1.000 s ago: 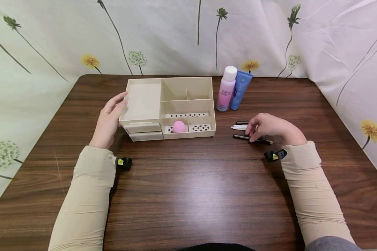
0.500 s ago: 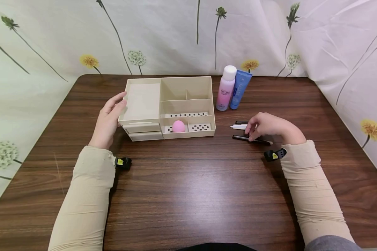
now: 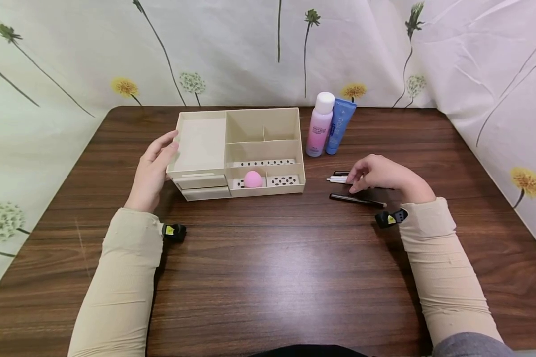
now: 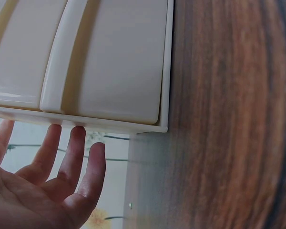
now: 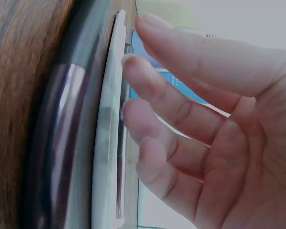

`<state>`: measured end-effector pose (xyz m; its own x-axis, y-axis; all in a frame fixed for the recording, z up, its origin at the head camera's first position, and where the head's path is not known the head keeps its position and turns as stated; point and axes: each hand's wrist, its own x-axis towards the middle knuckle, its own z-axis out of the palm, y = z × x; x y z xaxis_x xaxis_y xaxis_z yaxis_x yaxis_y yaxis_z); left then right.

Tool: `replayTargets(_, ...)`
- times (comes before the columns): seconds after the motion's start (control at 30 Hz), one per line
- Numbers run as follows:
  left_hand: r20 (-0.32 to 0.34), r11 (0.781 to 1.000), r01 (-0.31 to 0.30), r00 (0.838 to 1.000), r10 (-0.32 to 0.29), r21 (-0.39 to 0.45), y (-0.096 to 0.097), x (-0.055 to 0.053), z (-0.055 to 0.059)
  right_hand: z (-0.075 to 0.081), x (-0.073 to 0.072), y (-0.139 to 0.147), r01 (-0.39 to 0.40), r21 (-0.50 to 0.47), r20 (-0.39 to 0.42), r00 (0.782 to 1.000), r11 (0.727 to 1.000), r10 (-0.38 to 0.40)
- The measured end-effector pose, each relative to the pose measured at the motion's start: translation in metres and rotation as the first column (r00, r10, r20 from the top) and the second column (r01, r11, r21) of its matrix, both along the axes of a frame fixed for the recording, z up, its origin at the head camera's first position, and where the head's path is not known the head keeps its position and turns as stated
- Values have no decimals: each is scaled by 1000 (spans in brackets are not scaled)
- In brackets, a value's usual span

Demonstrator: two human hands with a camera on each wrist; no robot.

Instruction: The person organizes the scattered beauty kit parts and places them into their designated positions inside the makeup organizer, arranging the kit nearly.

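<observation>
A cream desk organizer (image 3: 203, 141) with drawers and compartments stands at centre left, a pink ball (image 3: 252, 179) in a front compartment. My left hand (image 3: 152, 166) rests along its left side; in the left wrist view the fingertips touch its wall. My right hand (image 3: 384, 174) hovers at the slim white sticks (image 3: 337, 179), fingers bent, thumb apart from them, nothing pinched. One black pen-shaped stick (image 3: 357, 200) lies just in front of it; another dark stick (image 5: 122, 186) lies behind the white ones, partly hidden by the hand in the head view.
A pink spray bottle (image 3: 319, 126) with a white cap and a blue tube (image 3: 341, 126) stand right of the organizer, behind the sticks. The brown wooden table (image 3: 268, 277) meets a flowered white cloth (image 3: 232, 49) at the back and sides.
My right hand has shifted slightly back, its thumb leaving the front black stick for the white ones. My left hand stays at the organizer. The head view has shifted a little.
</observation>
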<state>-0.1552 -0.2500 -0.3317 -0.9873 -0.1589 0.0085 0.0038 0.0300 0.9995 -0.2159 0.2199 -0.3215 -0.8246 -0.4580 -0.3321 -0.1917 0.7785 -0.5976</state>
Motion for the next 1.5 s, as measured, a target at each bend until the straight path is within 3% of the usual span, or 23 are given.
replayTargets(0.63, -12, 1000, 0, 1000, 1, 11, -2, -1, 0, -1, -1, -3, -117, 6, 104, 988, 993, 116)
replayTargets(0.87, -7, 1000, -1, 1000, 1, 4, -1, -1, 1, -2, 0, -4, -114, -27, 148, 982, 993, 117)
replayTargets(1.33, -10, 1000, -5, 1000, 5, 15, 1, -2, 0, -6, 1, -6, -183, 13, 157, 971, 983, 178)
replayTargets(1.5, -9, 1000, -4, 1000, 5, 16, 2, -1, 0, -7, 3, -5, -226, 13, 101, 969, 974, 224)
